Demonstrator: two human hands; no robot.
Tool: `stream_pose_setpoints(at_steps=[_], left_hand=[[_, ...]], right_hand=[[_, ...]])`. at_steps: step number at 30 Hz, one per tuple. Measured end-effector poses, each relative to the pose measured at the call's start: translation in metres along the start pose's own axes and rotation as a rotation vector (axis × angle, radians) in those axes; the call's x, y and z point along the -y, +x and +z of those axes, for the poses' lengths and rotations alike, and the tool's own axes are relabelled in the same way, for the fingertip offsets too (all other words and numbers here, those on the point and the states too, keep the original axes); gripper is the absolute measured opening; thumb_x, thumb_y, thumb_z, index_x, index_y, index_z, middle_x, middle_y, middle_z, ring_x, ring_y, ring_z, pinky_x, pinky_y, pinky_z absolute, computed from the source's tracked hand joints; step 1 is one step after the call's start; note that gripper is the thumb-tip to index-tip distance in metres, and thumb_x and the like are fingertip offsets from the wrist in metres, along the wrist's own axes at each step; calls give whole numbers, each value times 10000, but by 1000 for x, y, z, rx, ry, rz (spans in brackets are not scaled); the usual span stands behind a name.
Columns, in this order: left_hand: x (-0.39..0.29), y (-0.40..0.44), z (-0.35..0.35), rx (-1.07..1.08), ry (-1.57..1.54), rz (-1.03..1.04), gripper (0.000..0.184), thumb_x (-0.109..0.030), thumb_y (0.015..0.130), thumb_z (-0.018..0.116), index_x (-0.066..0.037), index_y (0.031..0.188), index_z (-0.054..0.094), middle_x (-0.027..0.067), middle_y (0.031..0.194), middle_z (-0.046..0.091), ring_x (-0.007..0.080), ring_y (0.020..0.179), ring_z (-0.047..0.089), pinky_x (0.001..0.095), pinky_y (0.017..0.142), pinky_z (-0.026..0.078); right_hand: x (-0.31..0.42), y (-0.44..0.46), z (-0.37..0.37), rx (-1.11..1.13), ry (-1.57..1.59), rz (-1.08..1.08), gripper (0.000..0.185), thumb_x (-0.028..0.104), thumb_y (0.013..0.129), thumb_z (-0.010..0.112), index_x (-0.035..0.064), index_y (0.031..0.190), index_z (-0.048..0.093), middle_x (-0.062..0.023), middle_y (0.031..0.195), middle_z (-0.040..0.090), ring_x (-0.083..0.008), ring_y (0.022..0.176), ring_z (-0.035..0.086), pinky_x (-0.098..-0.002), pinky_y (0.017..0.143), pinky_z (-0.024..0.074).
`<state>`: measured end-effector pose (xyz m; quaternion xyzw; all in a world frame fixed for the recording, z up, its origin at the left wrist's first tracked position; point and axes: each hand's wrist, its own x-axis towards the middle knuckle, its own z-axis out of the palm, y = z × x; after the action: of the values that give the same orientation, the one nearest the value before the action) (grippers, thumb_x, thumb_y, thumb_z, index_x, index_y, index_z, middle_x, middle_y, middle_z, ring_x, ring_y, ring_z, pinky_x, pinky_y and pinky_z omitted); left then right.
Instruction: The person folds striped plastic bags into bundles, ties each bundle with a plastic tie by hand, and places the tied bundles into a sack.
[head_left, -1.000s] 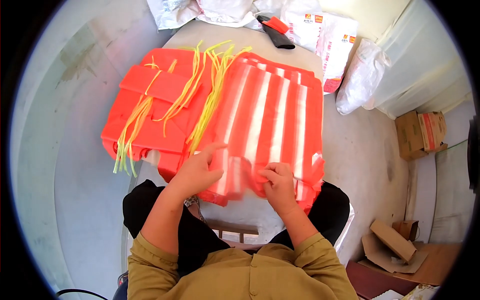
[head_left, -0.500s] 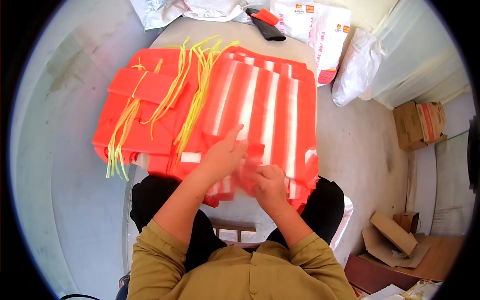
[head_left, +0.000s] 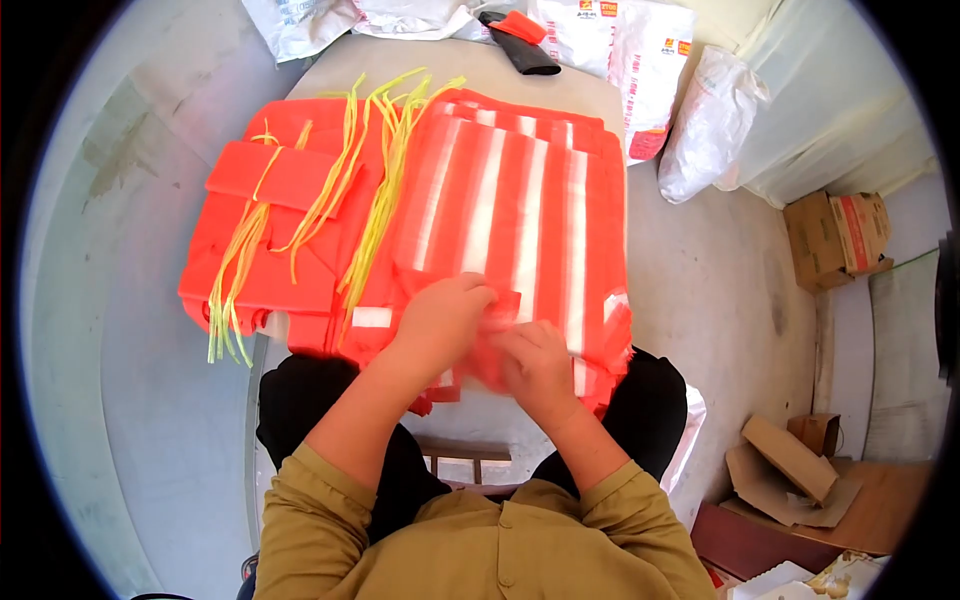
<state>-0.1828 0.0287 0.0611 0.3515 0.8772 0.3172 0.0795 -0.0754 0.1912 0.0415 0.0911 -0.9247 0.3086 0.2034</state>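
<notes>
Floor [head_left: 700, 320] spreads beyond the edge of striped sheets [head_left: 500, 200].

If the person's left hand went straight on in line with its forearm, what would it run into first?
Most likely the red-and-white striped stack, which lies directly ahead of the left hand. Whether it would touch or skim above is unclear from this view.

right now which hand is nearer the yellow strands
Left. The left hand is to the right of the yellow strands; the right hand is farther right, beyond the left hand.
</notes>
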Motion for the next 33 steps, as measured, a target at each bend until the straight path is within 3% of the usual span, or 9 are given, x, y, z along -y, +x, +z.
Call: stream_pose_setpoints(at_steps=[3,12,15,17,20,26,29,32,33], left_hand=[[2,-4,-4,-24,-20,81,279,24,837,604,-33,1096,691,150,1318,638,357,1163,628,428,947,534],[-9,-9,-2,-2,-49,70,164,-46,857,683,-7,1016,693,127,1331,637,340,1163,631,409,943,532],[-10,-5,-2,-3,-175,-42,157,-62,898,675,18,1033,677,127,1285,659,326,1118,651,386,918,529],[-4,-3,3,-23,-264,-77,150,-72,925,666,26,1038,670,133,1255,668,315,1080,659,370,903,524],[-2,-3,3,-20,-362,-129,138,-74,953,649,34,1038,664,129,1228,674,285,1043,660,342,891,514],[7,0,10,-2,-526,-175,121,-57,979,621,49,1025,656,111,1205,674,219,1038,645,320,900,500],[10,-1,14,-40,-561,-151,149,-84,966,627,37,1050,652,120,1079,664,232,971,639,331,857,500],[13,-1,17,-56,-579,-143,164,-99,961,628,29,1060,651,122,998,655,241,928,639,341,824,500],[14,-1,18,-53,-586,-148,163,-100,963,626,29,1059,651,120,989,653,239,924,639,342,819,500]], right_hand=[[0,5,-5,31,31,63,243,5,779,713,67,1014,710,-94,959,665,-324,937,626,-432,818,511],[-4,12,-6,4,123,186,227,58,861,692,52,1087,691,-123,1043,670,-331,968,629,-431,832,515],[-22,1,-21,-112,92,378,241,81,919,652,41,1155,678,-133,1140,655,-271,995,640,-382,885,524],[-48,-13,-45,-158,-136,279,306,118,974,621,26,1266,628,-121,1233,622,-209,1012,633,-351,903,517],[-68,-25,-72,-242,169,645,386,183,997,588,6,1341,578,-153,1254,606,-226,991,628,-370,906,515],[-68,-35,-74,-136,356,636,483,196,993,589,17,1432,496,-165,1350,566,-222,1055,632,-363,913,516],[-74,-37,-61,-151,296,483,450,157,1037,549,17,1458,471,-137,1371,560,-206,1193,587,-332,999,481],[-64,-26,-73,-102,-54,373,467,192,1024,548,13,1448,471,-174,1365,559,-261,1205,607,-371,964,501],[-66,-24,-74,-121,51,450,466,196,1032,535,13,1454,466,-172,1355,563,-252,1181,609,-367,961,500]])
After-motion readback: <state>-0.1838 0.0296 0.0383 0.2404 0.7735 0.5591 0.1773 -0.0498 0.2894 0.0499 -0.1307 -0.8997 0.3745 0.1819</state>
